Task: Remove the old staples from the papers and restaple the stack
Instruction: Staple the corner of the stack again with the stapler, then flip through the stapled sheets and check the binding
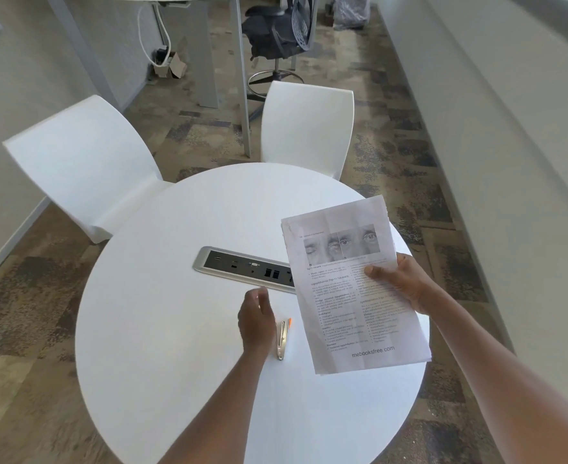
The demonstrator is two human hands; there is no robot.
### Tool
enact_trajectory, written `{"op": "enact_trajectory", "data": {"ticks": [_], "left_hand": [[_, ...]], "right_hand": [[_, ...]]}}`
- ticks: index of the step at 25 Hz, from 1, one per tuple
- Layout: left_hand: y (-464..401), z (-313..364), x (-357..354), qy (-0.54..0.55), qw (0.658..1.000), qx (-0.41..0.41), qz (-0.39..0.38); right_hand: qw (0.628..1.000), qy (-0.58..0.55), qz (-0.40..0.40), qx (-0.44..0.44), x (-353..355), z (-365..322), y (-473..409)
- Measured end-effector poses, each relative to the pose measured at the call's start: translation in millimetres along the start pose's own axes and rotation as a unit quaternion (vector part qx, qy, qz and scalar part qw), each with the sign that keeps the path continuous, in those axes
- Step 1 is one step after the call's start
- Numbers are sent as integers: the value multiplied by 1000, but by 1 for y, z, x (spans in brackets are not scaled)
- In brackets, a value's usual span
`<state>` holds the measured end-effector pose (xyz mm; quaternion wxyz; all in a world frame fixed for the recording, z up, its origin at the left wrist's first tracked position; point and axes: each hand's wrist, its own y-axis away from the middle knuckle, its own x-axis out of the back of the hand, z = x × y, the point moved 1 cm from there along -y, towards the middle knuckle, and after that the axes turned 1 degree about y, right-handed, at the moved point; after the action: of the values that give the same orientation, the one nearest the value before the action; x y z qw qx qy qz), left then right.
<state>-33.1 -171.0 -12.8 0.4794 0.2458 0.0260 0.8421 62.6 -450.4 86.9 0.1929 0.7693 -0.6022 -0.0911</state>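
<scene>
The papers [349,296] are a thin stack of white printed sheets, the top page showing a row of grey photographs of eyes above two columns of small text and a web address printed near the bottom. The sheets look slightly fanned at the lower edge, so more than one page shows. The right hand [406,283] holds the stack up off the round white worktop [162,329], tilted towards the camera, with its thumb pressed on the front of the page at the right margin and its fingers [404,259] wrapped behind the edge, so the hand is clamped on the papers. The right forearm comes in from the lower right corner.

A small metal stapler [281,338] with an orange tip lies flat on the worktop, just left of the stack's lower left corner. The left hand [255,316] hovers right beside it, palm down; its fingers are blurred, seemingly loosely spread and grasping nothing, though whether they touch the stapler cannot be told. The left forearm reaches up from the bottom edge.

Beyond the hands a grey power socket panel [242,267] is set into the worktop, partly covered by the papers. Two white chairs [85,162] stand at the far side.
</scene>
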Motion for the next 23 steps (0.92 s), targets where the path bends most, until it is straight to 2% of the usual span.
{"op": "enact_trajectory", "data": {"ticks": [2, 4, 6, 10, 14, 16, 18, 19, 20, 23], "left_hand": [[-12, 39, 10, 132, 985, 0, -110], [-25, 73, 22, 179, 964, -3, -197], [-35, 93, 41, 208, 957, 6, -205], [-48, 107, 73, 192, 966, -24, -169], [-51, 115, 105, 153, 981, -72, -97], [-51, 123, 119, 94, 989, -102, -47], [-50, 133, 131, 23, 990, -136, 6], [-50, 137, 136, -1, 988, -154, 33], [-49, 141, 139, -18, 983, -173, 58], [-46, 151, 142, -97, 963, -226, 114]], "right_hand": [[1000, -7, -15, 12, -13, -4, -1], [1000, -10, -15, 24, -26, -11, -4], [1000, -4, -6, 27, -42, -21, -7], [999, 15, -25, 21, -70, -34, -15], [998, 39, -31, 37, -107, -45, -24], [992, 115, 30, 53, -126, -53, -27], [960, 213, 165, 81, -144, -64, -28], [944, 231, 211, 110, -156, -73, -26], [938, 221, 224, 145, -170, -83, -24], [948, 194, 130, 216, -219, -118, -12]]}}
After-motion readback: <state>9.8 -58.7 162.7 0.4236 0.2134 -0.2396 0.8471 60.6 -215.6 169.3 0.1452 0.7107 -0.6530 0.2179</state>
